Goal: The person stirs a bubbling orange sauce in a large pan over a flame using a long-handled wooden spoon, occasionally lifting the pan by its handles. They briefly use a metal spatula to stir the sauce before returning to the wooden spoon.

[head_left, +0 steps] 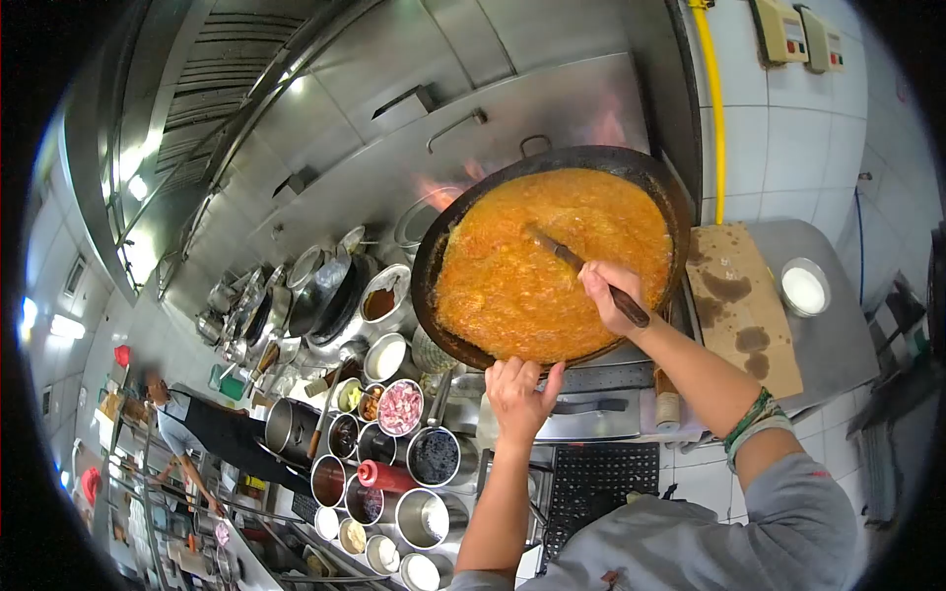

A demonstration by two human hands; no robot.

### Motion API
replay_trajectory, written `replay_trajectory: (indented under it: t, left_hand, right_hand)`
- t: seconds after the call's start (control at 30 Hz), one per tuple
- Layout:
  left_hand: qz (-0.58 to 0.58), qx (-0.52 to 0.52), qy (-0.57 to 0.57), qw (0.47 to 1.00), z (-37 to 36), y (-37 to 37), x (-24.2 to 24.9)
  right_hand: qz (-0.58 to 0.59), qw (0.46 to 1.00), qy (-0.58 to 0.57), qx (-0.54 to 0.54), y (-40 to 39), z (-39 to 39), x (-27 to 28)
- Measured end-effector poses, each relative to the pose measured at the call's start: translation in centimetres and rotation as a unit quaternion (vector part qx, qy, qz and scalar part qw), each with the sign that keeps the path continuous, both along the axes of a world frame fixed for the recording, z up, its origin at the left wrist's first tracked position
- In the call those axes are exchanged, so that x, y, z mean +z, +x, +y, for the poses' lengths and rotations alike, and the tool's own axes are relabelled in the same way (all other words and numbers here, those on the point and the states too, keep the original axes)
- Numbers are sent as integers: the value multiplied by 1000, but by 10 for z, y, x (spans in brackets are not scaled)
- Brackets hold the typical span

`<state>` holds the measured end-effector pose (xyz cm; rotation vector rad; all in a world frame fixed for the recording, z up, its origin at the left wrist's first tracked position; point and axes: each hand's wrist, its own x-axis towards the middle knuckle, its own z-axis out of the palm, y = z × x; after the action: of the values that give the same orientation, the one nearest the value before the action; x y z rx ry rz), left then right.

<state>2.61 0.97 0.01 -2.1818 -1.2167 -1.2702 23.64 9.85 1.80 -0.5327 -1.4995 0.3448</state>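
Note:
A large black wok [680,212] stands over flames, filled with bubbling orange sauce [562,286]. My right hand [613,294] is closed around the brown wooden handle of a stirring tool [569,258]. The tool slants into the sauce, and its working end is hidden below the surface. At the wok's near rim is my left hand [523,394], its fingers curled over the edge and its thumb pointing out to the side.
Stained cardboard [778,340] and a bowl of white stuff [805,288] lie to the right. Left are several steel containers, including one with raw meat [400,407], and a red squeeze bottle [386,477]. Another person [212,433] stands far left. Flames [434,192] rise behind the wok.

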Motion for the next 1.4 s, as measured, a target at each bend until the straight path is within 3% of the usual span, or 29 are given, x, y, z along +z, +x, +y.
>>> replay_trajectory:
  t: [0.13,0.27,0.33,0.37,0.43,0.67,0.97,1.03,1.07,1.2,1.3,1.4]
  left_hand:
    - [2,4,1,1000,-2,-3,0]
    - [-13,3,-2,1000,-4,0,1]
    - [-22,5,-6,1000,-4,-1,-6]
    - [-23,4,-6,1000,-5,-1,-7]
    - [-23,6,-3,1000,-7,-2,-6]
    - [-17,14,-19,1000,-10,-2,-4]
    - [-24,7,-27,999,-12,-1,-1]
    - [-20,6,-26,999,-12,-1,0]
    - [-20,7,-25,999,-12,-1,1]
    - [-19,7,-15,1000,-8,1,0]
    - [-20,5,-17,1000,-8,1,-2]
    - [-16,5,-6,1000,-4,1,-3]
  right_hand:
    - [-27,999,35,5,32,28,6]
    - [-24,998,-29,-57,80,25,37]
    - [33,998,-55,-7,100,15,64]
    - [33,997,-54,-32,110,12,75]
    - [59,995,-59,47,127,2,100]
    - [62,988,-109,86,169,-32,178]
    - [75,981,-155,86,216,-63,266]
    - [124,978,-165,14,203,-85,282]
    - [148,974,-172,-22,199,-92,285]
    - [207,956,-202,47,229,-82,277]
    - [267,945,-179,65,235,-63,241]
    - [262,939,-168,148,228,-48,204]
